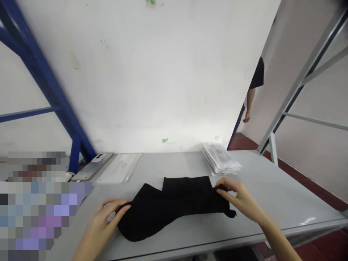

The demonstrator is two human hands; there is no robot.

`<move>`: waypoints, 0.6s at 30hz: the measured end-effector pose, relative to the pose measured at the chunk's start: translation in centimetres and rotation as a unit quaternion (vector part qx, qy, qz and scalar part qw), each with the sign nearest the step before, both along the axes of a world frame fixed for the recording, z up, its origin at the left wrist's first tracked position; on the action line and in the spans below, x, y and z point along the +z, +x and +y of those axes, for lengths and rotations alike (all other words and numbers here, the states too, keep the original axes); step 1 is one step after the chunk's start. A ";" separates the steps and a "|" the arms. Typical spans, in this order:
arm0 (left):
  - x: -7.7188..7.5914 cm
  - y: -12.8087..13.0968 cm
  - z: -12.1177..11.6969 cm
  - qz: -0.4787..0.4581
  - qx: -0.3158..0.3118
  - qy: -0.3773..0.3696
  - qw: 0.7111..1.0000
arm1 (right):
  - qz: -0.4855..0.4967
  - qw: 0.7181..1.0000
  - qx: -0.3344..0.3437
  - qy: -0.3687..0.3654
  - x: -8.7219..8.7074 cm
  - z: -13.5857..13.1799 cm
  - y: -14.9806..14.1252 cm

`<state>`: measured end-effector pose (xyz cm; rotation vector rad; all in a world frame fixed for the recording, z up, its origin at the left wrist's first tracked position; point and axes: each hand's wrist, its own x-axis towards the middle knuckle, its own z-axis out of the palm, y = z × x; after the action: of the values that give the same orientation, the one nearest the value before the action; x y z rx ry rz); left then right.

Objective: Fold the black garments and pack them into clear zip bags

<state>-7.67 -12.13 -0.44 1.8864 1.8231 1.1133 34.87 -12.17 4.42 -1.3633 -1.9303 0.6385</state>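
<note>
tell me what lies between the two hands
The head view shows a rumpled black cloth garment between the left hand and right hand, which hold its ends.

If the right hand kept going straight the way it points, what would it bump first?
The black cloth: the right hand is already pinching its edge. Past the cloth, it might reach the left hand, but depth is hard to judge.

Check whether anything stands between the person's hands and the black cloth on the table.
Nothing visible does. The left hand and the right hand are both gripping opposite ends of the black cloth, which lies on the grey table.
</note>
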 end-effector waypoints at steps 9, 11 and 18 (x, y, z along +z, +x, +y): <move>0.8 0.6 8.0 0.095 -0.055 -0.018 0.994 | -0.134 0.986 -0.084 0.056 -1.5 9.9 -3.1; 0.5 0.6 8.4 0.111 -0.058 -0.007 0.992 | -0.200 0.970 -0.098 0.101 -2.3 9.8 -4.1; 2.2 3.7 5.7 0.064 -0.244 -0.079 0.964 | -0.248 0.956 0.089 0.126 -5.6 4.4 -9.6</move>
<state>-4.00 -6.45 1.71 2.1812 1.3380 0.6687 25.25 -7.81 -1.21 -1.2747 -2.4544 0.1173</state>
